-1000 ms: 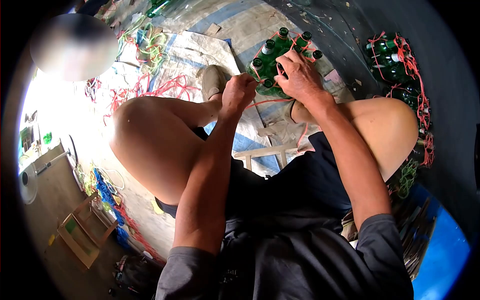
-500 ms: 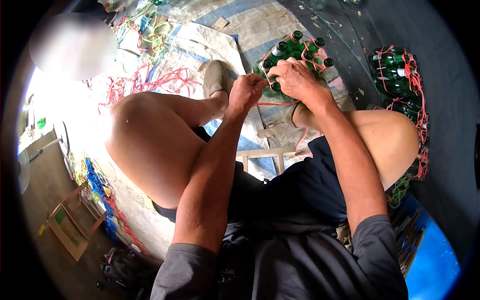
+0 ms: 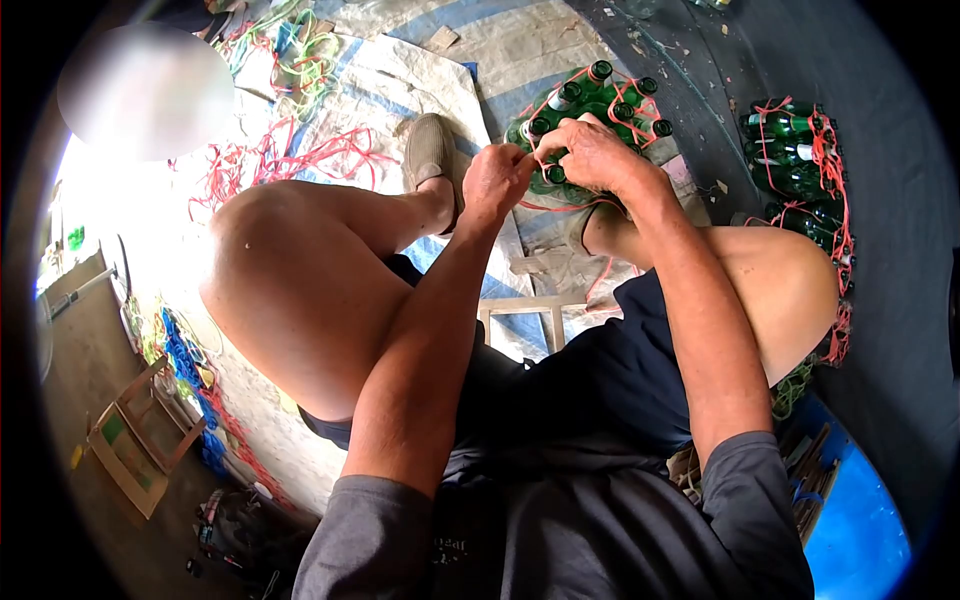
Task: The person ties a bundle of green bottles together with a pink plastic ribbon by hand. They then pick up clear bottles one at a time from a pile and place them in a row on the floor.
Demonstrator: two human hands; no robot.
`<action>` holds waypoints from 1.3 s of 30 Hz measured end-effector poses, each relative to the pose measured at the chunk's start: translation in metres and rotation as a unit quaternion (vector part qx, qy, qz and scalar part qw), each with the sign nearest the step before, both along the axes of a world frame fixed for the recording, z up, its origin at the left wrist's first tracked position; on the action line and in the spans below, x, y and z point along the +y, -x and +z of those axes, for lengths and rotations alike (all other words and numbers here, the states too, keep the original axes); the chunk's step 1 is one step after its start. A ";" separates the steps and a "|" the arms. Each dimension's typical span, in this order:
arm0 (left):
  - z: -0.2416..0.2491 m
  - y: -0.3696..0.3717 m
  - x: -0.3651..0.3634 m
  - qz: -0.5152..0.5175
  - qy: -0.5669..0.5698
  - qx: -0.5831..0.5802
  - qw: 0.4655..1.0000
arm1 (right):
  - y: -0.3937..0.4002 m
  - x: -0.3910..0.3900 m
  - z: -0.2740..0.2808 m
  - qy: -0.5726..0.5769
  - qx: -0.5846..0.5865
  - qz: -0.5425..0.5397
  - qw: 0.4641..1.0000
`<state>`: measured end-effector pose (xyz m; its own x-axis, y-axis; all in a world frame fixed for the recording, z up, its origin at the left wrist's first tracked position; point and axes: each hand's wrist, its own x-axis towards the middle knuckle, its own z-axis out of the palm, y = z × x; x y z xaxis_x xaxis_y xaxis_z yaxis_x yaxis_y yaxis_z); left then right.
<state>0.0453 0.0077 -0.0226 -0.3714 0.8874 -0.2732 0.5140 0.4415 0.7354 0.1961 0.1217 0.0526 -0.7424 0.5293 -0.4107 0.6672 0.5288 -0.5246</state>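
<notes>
A cluster of green glass bottles [image 3: 622,110] stands upright between my feet, with red plastic string [image 3: 560,207] wound round the necks. At the near left side of the cluster, my left hand [image 3: 497,180] is closed in a pinch on the string. My right hand [image 3: 592,155] reaches over the nearer bottles, thumb and forefinger also pinched on the string, almost touching the left fingertips. The exact spot where the string passes between the fingers is too small to make out. One loose length runs from the bottles toward my right ankle.
More green bottles tied with red string [image 3: 795,150] lie on dark sheeting at the right. Loose red string [image 3: 290,160] is heaped at the left on the striped tarp [image 3: 430,25]. A small wooden frame [image 3: 535,305] sits between my legs; a blue surface [image 3: 855,510] is at lower right.
Both hands stay pinched at the bottle necks, with only slight finger movement. The whole view has shifted a little, so the bottles appear slightly farther right.
</notes>
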 end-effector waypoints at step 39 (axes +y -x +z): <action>0.020 0.004 0.000 -0.006 -0.018 -0.070 0.997 | -0.001 -0.003 0.030 -0.265 -0.061 0.113 0.956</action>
